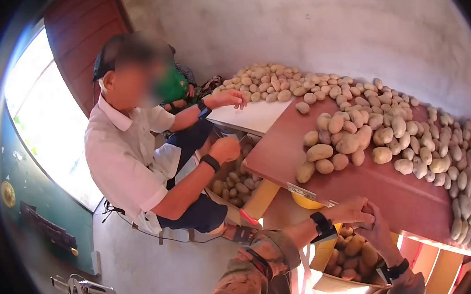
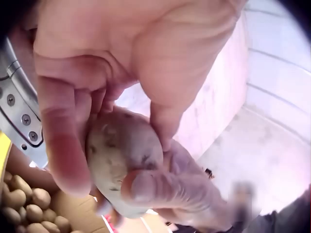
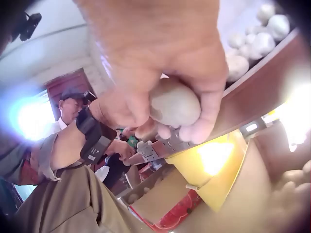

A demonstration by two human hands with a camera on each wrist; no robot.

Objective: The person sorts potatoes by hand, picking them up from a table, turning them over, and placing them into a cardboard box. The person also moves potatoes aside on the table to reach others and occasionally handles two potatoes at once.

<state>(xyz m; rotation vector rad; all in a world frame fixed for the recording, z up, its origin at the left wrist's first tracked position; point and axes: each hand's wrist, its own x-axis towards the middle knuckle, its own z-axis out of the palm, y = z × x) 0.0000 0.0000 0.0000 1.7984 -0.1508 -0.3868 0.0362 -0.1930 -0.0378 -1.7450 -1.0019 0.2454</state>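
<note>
Both of my hands hold one potato (image 2: 114,160) between them, in front of the table's near edge and above a box of potatoes. In the left wrist view my left hand (image 1: 348,213) curls its fingers and thumb around the upper part of the potato. My right hand (image 1: 380,231) grips it from the other side, its thumb (image 2: 153,188) pressed along the lower part. The right wrist view has the potato's smooth end (image 3: 177,104) showing between the right fingers. From the head view the hands hide it. Small dark marks dot its pale skin.
Potatoes (image 1: 348,140) are heaped on the reddish table (image 1: 278,144) along the wall. Below my hands is a cardboard box (image 1: 320,255) of potatoes. A yellow container (image 1: 306,200) is under the table edge. Another person (image 1: 131,153) sits at left beside a potato-filled box.
</note>
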